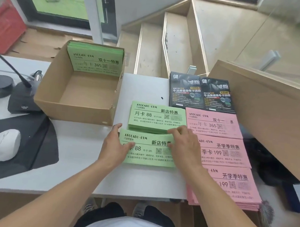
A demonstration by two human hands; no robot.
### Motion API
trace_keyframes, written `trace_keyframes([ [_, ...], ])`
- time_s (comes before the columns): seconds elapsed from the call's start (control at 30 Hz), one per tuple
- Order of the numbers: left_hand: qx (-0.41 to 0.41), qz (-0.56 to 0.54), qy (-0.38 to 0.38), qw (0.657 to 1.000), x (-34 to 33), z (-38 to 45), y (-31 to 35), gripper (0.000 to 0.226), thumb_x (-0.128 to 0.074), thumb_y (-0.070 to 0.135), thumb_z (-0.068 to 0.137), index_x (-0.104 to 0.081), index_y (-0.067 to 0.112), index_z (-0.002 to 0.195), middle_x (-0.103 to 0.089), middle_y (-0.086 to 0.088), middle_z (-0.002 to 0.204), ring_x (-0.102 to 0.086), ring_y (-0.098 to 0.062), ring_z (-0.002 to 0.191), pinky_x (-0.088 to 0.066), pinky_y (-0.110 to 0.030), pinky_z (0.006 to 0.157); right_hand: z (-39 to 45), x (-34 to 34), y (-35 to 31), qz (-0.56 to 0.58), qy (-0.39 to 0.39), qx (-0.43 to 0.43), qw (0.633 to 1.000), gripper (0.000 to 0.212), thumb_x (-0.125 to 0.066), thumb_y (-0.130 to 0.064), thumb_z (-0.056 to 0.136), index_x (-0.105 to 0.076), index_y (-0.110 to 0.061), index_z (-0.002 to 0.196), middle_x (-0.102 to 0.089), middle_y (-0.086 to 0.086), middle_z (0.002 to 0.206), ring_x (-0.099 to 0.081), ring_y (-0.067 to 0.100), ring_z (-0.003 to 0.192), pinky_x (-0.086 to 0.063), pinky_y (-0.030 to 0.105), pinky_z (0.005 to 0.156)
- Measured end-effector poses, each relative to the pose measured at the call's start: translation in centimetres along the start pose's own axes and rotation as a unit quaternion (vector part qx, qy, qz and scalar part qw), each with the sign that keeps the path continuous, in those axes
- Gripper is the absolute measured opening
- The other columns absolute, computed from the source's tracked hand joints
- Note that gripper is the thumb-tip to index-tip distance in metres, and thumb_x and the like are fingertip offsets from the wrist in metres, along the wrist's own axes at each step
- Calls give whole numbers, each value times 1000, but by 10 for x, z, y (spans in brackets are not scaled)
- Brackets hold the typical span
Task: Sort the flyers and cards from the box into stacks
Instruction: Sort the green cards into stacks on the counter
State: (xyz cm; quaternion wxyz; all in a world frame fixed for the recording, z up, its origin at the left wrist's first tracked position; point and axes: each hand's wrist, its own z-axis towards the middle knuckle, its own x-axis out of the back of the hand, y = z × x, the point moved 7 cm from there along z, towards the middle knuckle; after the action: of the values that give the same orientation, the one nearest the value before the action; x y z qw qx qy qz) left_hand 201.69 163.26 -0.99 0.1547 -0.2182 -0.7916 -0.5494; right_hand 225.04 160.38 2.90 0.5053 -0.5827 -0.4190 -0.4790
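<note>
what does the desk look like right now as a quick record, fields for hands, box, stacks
left hand: left hand rests on the left end of the near green stack
right hand: right hand lies flat on its right end
box: cardboard box holds green flyers upright against its far wall
far green stack: far green stack, just behind the near one
pink stacks: pink stacks in a column on the right
black flyers: black flyers, two side by side behind
</note>
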Motion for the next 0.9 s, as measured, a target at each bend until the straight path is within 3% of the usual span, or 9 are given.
trace_keyframes([
  [0.1,33,-17,-7,999,3,-4,-9,90,-80,26,86,-25,22,157,-55,0,142,-56,-18,127,-45,-44,109,-9,-3,-14,10,26,36,999,45,-74,-22,87,-61,-27,130,-55,-4,124,-49,20,114,-36,34,100],
  [0.2,65,-69,-22,995,-1,-17,-15,85,-77,25,89,-26,25,157,-51,4,147,-53,-17,131,-43,-40,110,-32,-16,-34,63,-36,97,993,46,-69,-41,91,-56,-31,134,-51,-7,133,-45,18,123,-34,36,108],
  [0.27,82,-104,-25,991,-4,-21,-15,82,-76,21,89,-28,25,157,-50,6,149,-51,-15,131,-41,-37,110,-40,-29,-39,37,-77,115,990,49,-67,-37,92,-50,-33,139,-43,-8,143,-38,17,131,-30,36,113],
  [0.43,94,-159,-52,981,-15,-17,-2,79,-75,17,90,-30,26,155,-50,13,139,-52,-13,126,-39,-33,104,-34,-33,-22,-3,-101,83,991,48,-66,-27,94,-48,-33,138,-41,-6,146,-37,19,133,-32,36,110],
  [0.57,94,-145,-78,982,-25,-17,1,78,-76,18,87,-34,29,152,-54,12,143,-56,-12,124,-43,-35,106,-31,-24,-13,-3,-112,68,991,47,-65,-28,93,-48,-34,136,-42,-9,141,-39,16,128,-33,33,107],
  [0.7,87,-126,-58,986,-19,-18,1,79,-76,19,88,-32,31,153,-47,12,144,-45,-10,137,-39,-33,108,-31,-17,-20,32,-106,48,993,50,-61,-47,95,-46,-34,140,-40,-11,141,-36,16,132,-31,34,111],
  [0.8,78,-117,-55,989,-12,-20,6,70,-74,20,90,-39,32,149,-45,3,152,-40,-8,138,-37,-31,107,-30,-17,-28,-8,-151,58,987,45,-54,-54,96,-47,-33,136,-45,-10,136,-40,17,126,-36,36,104],
  [0.9,-20,-114,-20,993,8,-27,27,55,-73,18,91,-49,40,135,-46,17,147,-45,-11,137,-39,-33,114,-15,0,-41,-15,-154,65,986,47,-54,-53,97,-48,-33,139,-49,-11,137,-44,16,127,-34,36,104],
])
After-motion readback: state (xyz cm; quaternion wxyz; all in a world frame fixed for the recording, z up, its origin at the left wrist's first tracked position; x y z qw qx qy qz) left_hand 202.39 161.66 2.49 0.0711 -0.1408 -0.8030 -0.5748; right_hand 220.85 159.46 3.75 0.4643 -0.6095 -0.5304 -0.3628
